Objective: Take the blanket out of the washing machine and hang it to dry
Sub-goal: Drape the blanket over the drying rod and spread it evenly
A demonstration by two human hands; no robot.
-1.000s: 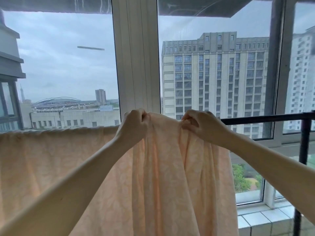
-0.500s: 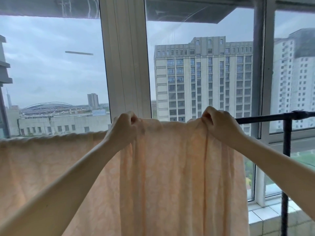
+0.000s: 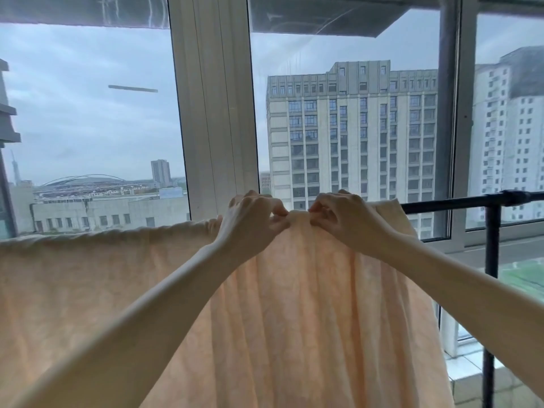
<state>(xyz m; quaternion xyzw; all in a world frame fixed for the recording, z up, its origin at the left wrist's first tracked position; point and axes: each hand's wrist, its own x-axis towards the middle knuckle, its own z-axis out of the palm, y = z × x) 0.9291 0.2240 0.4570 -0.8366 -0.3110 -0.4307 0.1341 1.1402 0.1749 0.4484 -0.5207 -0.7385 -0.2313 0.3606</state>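
Blanket [image 3: 294, 319], peach w/ a faint pattern, hangs over the black rail [image 3: 456, 203] in front of the window. It fills the lower part of the view, from the left edge across to just past the right hand. To the right of it the rail runs bare to a joint w/ a black post [image 3: 492, 245]. The left stretch of the top edge lies fairly smooth. Under the hands the cloth bunches into long vertical folds, & daylight shows through it.

Both hands are up at the top edge, close together, nearly knuckle to knuckle. Left hand [image 3: 250, 222]: fingers curled, thumb & fingertips pinching a small ridge of cloth at the top fold. Right hand [image 3: 344, 219]: same, fingers curled, pinching that ridge from the other side. The pinched bit stands up as a little hump btw the two hands. Both forearms are bare, reaching up from the bottom corners.

Behind: white frame [image 3: 215, 113] upright, centre-left. Outside there's a tall beige bldg [image 3: 353, 128], a white tower [image 3: 512, 128] at far right, low bldgs & an arched roof at left, and grey sky. Tiled sill [image 3: 468, 369] at bottom right, by the post's foot.
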